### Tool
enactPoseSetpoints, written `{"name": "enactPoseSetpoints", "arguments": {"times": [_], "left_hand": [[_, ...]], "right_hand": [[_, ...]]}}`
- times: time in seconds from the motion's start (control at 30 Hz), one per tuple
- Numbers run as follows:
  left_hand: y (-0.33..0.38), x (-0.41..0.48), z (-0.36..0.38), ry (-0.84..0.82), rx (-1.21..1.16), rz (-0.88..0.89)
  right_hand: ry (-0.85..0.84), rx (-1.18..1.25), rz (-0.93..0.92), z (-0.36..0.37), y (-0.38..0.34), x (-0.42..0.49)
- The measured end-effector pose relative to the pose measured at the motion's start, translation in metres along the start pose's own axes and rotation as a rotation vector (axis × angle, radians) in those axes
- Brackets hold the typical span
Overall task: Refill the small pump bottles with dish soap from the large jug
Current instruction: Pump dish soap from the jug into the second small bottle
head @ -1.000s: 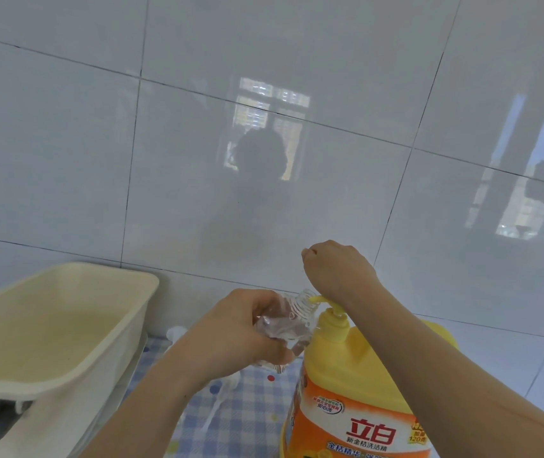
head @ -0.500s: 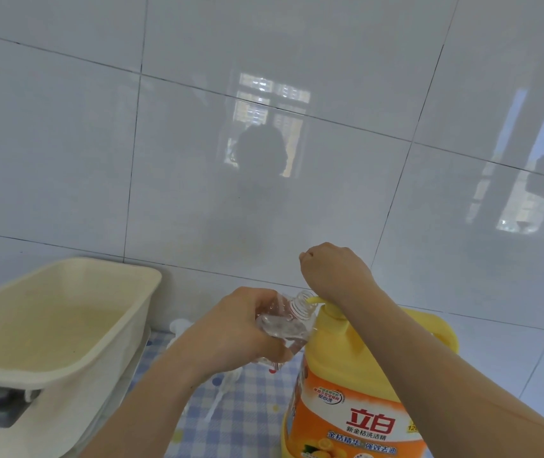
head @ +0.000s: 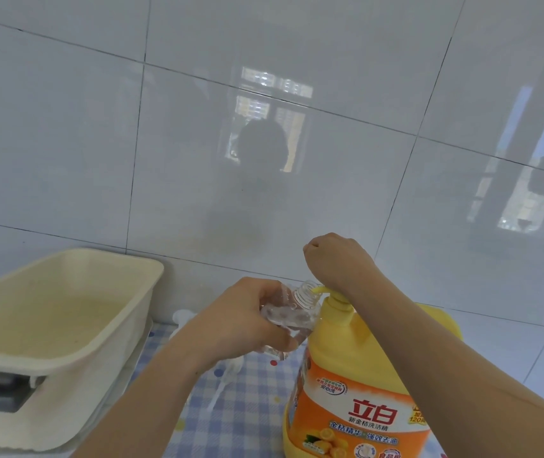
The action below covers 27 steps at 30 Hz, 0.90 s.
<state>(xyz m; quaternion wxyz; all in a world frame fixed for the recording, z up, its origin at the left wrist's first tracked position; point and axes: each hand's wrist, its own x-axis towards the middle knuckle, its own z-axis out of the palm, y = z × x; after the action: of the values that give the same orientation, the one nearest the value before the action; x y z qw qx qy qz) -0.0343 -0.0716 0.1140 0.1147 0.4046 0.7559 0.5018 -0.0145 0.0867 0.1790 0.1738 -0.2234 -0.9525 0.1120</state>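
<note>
Two hands, lower centre: I log left hand [head: 231,322], fingers gripping tilted bottle [head: 293,309]; right hand [head: 336,262], fingers fisted, atop jug [head: 356,391] pump [head: 336,307].

The right hand [head: 336,262] covers the pump head of the jug [head: 346,352], which runs off the bottom edge. The left hand [head: 231,325] hides most of the small bottle [head: 297,312]. The label's [head: 363,408] fine print is unreadable.

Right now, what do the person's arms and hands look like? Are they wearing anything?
Both arms are bare, with no sleeves in view. The left hand and the right hand wear no gloves, and I can see no rings, watch or bracelet on either one.
</note>
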Motion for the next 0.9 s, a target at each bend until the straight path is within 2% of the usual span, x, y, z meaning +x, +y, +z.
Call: {"name": "enactPoseSetpoints", "arguments": {"times": [0.3, 0.47, 0.7, 0.9], "left_hand": [[-0.003, 0.001, -0.001, -0.010, -0.076, 0.005], [0.000, 0.000, -0.001, -0.007, -0.108, 0.026], [0.005, -0.001, 0.001, 0.026, -0.092, 0.052], [0.007, -0.004, 0.000, 0.064, -0.038, 0.055]], "right_hand": [[0.008, 0.061, 0.022, -0.015, -0.003, 0.003], [-0.077, -0.038, 0.008, -0.025, -0.009, 0.007], [0.049, 0.069, -0.039, -0.047, -0.013, 0.002], [0.018, 0.043, -0.006, -0.021, -0.008, 0.000]]}}
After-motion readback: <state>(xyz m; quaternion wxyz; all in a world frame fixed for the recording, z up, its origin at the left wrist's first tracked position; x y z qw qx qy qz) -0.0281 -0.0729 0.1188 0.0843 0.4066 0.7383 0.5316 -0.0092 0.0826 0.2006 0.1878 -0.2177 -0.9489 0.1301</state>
